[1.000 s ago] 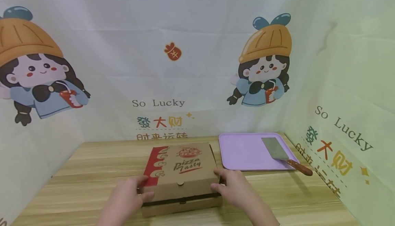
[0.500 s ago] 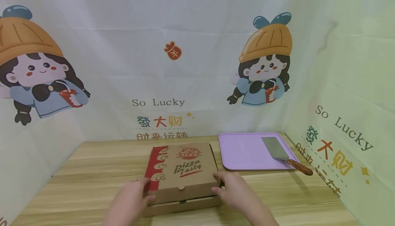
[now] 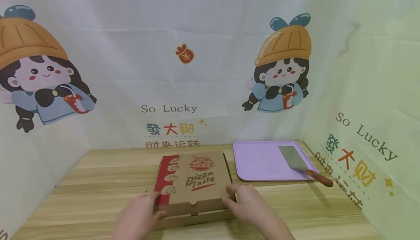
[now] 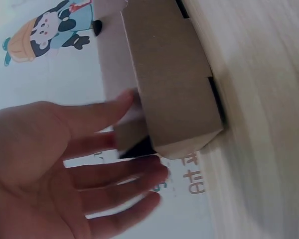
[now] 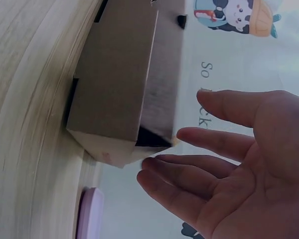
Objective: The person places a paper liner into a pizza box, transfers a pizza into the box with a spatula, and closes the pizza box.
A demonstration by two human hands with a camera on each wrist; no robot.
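Note:
A brown cardboard pizza box (image 3: 205, 181) with a red printed strip stands at the front middle of the table. Its lid (image 4: 131, 133) sits slightly raised at the front, leaving a dark gap above the base (image 4: 179, 89). My left hand (image 3: 136, 214) pinches the lid's front left corner, thumb on the front face and fingers along the side. At the opposite front corner is my right hand (image 3: 251, 205); in the right wrist view its fingers are loosely extended, index fingertip right at the lid corner and thumb apart from the cardboard. The box's inside is hidden.
A light purple tray (image 3: 256, 163) lies behind and right of the box. Across its right side rests a pizza server (image 3: 292, 158), its wooden handle (image 3: 319, 177) sticking out over the front edge. Printed cloth (image 3: 210, 87) walls in the table at back and sides.
The lid has come down at the front, narrowing the dark gap over the base. Both hands stay at the front corners; the left has shifted slightly right. Tray and server have not moved.

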